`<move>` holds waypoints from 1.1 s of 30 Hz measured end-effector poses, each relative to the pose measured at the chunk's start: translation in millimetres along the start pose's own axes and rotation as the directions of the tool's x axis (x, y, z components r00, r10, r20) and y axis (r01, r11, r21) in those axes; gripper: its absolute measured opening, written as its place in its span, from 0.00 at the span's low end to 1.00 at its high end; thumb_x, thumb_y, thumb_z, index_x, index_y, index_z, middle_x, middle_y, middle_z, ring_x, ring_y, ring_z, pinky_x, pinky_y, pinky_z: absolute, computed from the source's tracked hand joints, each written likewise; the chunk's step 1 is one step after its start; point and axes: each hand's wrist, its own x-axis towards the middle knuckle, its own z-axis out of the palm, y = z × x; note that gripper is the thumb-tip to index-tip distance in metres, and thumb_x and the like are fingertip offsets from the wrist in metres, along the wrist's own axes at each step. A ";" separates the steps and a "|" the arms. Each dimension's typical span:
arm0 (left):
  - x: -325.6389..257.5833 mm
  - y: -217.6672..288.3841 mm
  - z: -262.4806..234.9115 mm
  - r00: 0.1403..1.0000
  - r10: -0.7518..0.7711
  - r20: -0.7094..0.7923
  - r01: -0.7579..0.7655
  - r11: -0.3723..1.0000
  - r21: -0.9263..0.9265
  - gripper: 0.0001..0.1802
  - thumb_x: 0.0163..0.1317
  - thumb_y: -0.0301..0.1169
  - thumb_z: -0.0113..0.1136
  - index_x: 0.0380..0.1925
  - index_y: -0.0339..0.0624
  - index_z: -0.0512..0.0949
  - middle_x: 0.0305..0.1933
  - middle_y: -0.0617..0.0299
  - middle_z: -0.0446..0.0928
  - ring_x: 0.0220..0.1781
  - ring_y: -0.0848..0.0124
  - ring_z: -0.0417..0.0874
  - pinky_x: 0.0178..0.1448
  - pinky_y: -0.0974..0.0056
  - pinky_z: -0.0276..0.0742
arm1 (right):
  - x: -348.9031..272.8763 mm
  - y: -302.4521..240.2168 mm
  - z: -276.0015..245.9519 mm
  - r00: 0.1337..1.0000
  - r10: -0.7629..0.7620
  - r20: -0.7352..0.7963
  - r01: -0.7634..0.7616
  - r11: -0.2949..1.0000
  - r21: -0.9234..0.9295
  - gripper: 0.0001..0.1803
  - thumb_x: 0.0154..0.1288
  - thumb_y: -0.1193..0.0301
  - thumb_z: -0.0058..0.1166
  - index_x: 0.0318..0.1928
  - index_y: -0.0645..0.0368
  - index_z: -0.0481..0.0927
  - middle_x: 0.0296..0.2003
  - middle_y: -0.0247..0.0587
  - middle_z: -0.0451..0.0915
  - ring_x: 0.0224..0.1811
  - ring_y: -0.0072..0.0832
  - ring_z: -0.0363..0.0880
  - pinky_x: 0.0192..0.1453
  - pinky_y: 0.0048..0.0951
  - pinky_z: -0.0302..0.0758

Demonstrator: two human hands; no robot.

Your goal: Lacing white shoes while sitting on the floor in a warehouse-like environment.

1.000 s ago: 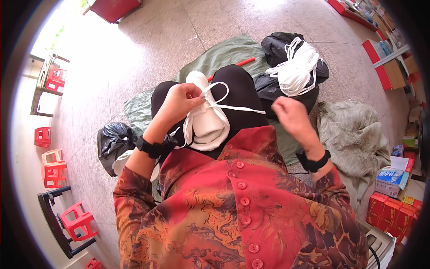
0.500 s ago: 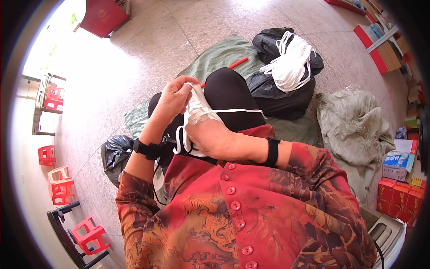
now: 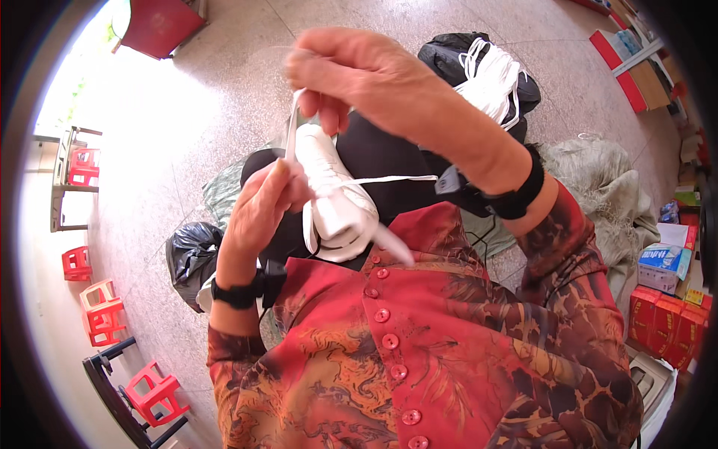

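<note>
A white shoe (image 3: 327,161) lies across my lap, between my black-trousered thighs, its opening toward my body. Above it, my right hand (image 3: 351,78) is raised, slightly blurred, with fingers closed on a white shoelace (image 3: 292,123). Lower down, beside the shoe's left edge, my left hand (image 3: 265,198) pinches the same lace between thumb and fingers, so a short stretch runs between the two hands. Another flat lace end (image 3: 396,179) reaches from the shoe rightward over my thigh. A blurred white strip (image 3: 393,245) sticks out near the opening; I cannot tell what it is.
White laces in a thick bundle (image 3: 490,86) rest on black plastic bags (image 3: 452,56) ahead to the right. A pale woven sack (image 3: 591,202) and red boxes (image 3: 666,318) are on the right. On the left are a black bag (image 3: 191,258) and red stools (image 3: 155,393).
My right hand has left the shoe and risen up and away, drawing lace with it. My left hand has come down and nearer me. The shoe now shows more fully.
</note>
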 end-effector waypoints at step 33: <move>-40.9 -46.8 20.4 0.922 0.380 0.078 -0.131 0.116 0.985 0.17 0.53 0.31 0.68 0.44 0.44 0.82 0.57 0.52 0.71 0.62 0.51 0.71 0.61 0.51 0.67 | -50.2 102.5 -13.3 0.728 -0.114 0.676 0.675 0.293 -0.677 0.11 0.59 0.69 0.57 0.43 0.52 0.82 0.21 0.32 0.74 0.23 0.30 0.79 0.22 0.33 0.75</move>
